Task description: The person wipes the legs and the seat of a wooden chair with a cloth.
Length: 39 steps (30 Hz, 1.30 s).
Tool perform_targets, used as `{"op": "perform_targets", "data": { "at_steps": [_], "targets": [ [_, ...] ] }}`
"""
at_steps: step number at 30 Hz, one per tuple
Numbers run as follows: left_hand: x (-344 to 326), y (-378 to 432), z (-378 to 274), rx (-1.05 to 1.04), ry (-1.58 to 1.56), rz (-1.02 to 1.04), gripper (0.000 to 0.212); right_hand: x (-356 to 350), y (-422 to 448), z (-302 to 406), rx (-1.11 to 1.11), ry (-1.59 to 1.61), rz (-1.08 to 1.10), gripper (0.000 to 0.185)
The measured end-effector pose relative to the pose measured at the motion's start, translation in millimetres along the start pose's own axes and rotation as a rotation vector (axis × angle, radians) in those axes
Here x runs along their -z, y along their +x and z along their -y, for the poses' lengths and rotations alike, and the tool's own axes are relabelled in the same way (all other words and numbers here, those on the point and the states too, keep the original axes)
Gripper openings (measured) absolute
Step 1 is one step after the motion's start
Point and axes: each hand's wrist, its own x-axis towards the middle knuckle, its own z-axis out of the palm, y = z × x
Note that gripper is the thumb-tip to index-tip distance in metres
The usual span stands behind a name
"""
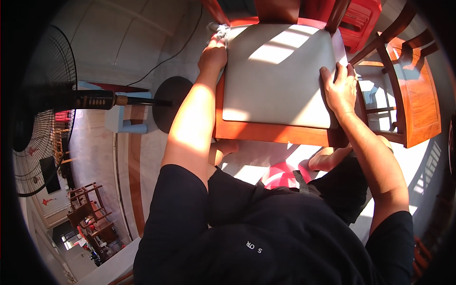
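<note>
A wooden chair with a pale padded seat (274, 78) stands before me, its orange-brown frame around the cushion and its back at the top of the view. My left hand (213, 55) is at the seat's far left corner, its fingers closed on a crumpled grey-white cloth (222, 31) against the frame. At the seat's right edge lies my right hand (340, 87), fingers spread over the cushion's side and the wooden rim, with no object seen in it. Sunlight falls in bright patches on the seat.
A black standing fan (94, 99) with a round base (171, 105) is at left, beside a light blue stool (115, 117). Another wooden chair (420, 96) stands at right. Red plastic stools (361, 23) are behind the seat. A pink round object (285, 176) is between my legs.
</note>
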Motion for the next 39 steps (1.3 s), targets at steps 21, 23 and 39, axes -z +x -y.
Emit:
{"op": "perform_targets", "data": {
  "at_steps": [21,23,39],
  "targets": [
    [8.8,-188.3,106.8,-0.191,0.002,-0.093,0.052,1.7,-0.5,4.9,-0.051,0.045,0.022,0.081],
    [3.3,-205.0,93.0,0.004,-0.078,0.079,0.043,-1.8,4.9,-11.6,-0.068,0.026,-0.005,0.081],
    [-2.3,-192.0,135.1,-0.475,-0.064,-0.102,0.025,-2.7,1.1,1.5,-0.041,0.042,0.010,0.078]
  ]
}}
